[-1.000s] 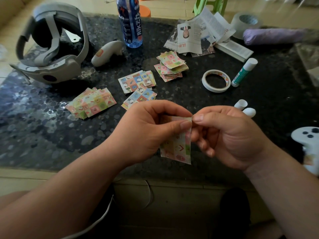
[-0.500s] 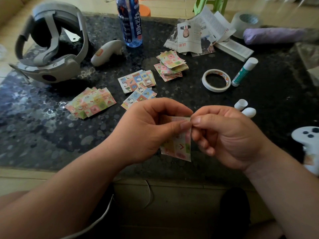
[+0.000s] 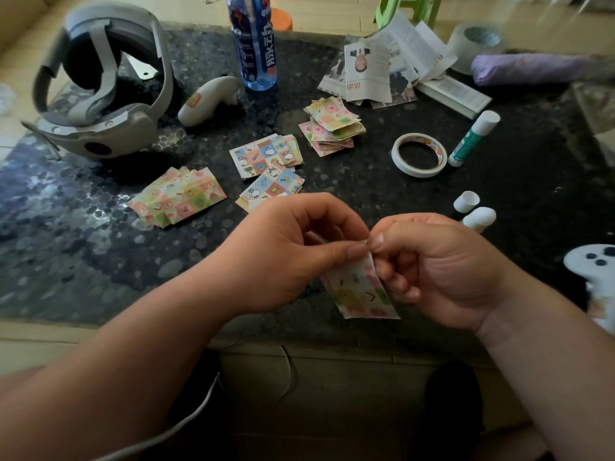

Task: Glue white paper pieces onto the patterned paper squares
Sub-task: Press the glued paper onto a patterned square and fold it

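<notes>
Dark speckled table (image 3: 332, 207), tiled floor behind, cluttered craft setup. Square (image 3: 361, 294) is held up over the table's near edge, hanging from its top edge, pattern toward the camera, slightly tilted. Left hand (image 3: 286, 257) pinches that top edge between thumb and forefinger, other fingers curled in. Right hand (image 3: 442, 271) pinches the same edge right beside it, thumb tips almost touching, remaining fingers curled behind the paper. No white piece visible; it may sit under the thumbs, cannot tell.

Step looks like pressing or creasing along the top edge. To do it well: keep both pinches firm, run the thumbs outward along the edge so whatever is stuck lies flat, keep corners lined up, don't let the sheet twist. Thin paper, so it likely wrinkles fast. Loose piles suggest plenty left to do.

2 blue piles (image 3: 266, 156) (image 3: 273, 188) lie just beyond the left hand, pink-green pile (image 3: 178, 196) to their left, folded pile (image 3: 332, 126) further back. Tape roll (image 3: 418, 155) and green glue stick (image 3: 472, 139) lie back right, near each other. Loose cap (image 3: 466, 201) and another stick (image 3: 479, 219) sit just past the right hand, the stick partly hidden. Far side: headset (image 3: 100, 88), controller (image 3: 208, 99), bottle (image 3: 254, 44), newspaper scraps (image 3: 382, 68).
</notes>
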`<state>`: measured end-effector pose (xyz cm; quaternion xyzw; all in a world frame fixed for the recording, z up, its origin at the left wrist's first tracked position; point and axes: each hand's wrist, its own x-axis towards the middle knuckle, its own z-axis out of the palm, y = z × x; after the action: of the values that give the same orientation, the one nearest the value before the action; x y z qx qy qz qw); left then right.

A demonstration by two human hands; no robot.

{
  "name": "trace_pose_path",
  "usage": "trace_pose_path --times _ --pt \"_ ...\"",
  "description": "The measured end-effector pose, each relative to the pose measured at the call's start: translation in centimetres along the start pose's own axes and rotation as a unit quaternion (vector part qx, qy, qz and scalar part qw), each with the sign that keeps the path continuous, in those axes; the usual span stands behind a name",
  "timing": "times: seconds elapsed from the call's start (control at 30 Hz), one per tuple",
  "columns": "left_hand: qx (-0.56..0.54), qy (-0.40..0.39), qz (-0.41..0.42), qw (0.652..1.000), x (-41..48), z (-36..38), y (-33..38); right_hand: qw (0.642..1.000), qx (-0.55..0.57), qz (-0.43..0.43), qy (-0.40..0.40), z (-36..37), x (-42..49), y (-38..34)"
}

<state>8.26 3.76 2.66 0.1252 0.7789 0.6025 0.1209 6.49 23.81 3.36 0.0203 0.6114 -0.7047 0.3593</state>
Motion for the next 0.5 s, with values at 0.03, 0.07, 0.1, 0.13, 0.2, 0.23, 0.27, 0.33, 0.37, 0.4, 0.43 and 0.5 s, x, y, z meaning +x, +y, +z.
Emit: trace_pose_path --times 0.03,0.07,0.1,0.13,0.2,0.23,0.27,0.33,0.37,0.4,0.43,0.5 --pt "0.005 -0.004 -0.001 1.000 0.03 -0.09 -0.06 1.000 0.000 0.002 0.001 -0.02 0.03 0.03" --pt "0.010 -0.007 -0.002 1.000 0.05 -0.17 -0.11 1.000 -0.002 0.005 0.002 0.01 0.02 0.01" --pt "0.012 -0.010 -0.003 1.000 0.07 -0.21 -0.15 1.000 -0.005 0.007 0.002 0.03 0.00 -0.01" --pt "0.011 -0.013 -0.003 1.000 0.08 -0.22 -0.17 1.000 -0.008 0.008 0.003 0.09 -0.05 -0.08" --pt "0.011 -0.018 0.008 1.000 0.12 -0.10 -0.15 1.000 -0.014 0.011 0.009 0.21 -0.10 -0.19" --pt "0.010 -0.019 0.013 1.000 0.11 -0.04 -0.09 1.000 -0.017 0.014 0.017 0.21 -0.09 -0.18" --pt "0.005 -0.021 0.014 1.000 0.10 0.01 0.00 0.999 -0.019 0.020 0.027 0.28 -0.05 -0.17" --pt "-0.022 -0.033 0.011 0.999 0.03 -0.07 0.29 0.998 -0.021 0.034 0.041 0.28 0.05 -0.08" --pt "-0.043 -0.044 0.007 0.998 -0.02 -0.21 0.43 0.998 -0.023 0.039 0.046 0.26 0.09 -0.04" --pt "-0.067 -0.056 0.003 0.996 -0.07 -0.38 0.56 0.997 -0.028 0.047 0.051 0.22 0.09 -0.01" --pt "-0.089 -0.067 0.002 0.994 -0.12 -0.55 0.67 0.997 -0.033 0.051 0.051 0.10 0.09 0.03" --pt "-0.116 -0.083 0.010 0.990 -0.15 -0.80 0.79 0.996 -0.042 0.061 0.041 0.15 0.04 -0.09"
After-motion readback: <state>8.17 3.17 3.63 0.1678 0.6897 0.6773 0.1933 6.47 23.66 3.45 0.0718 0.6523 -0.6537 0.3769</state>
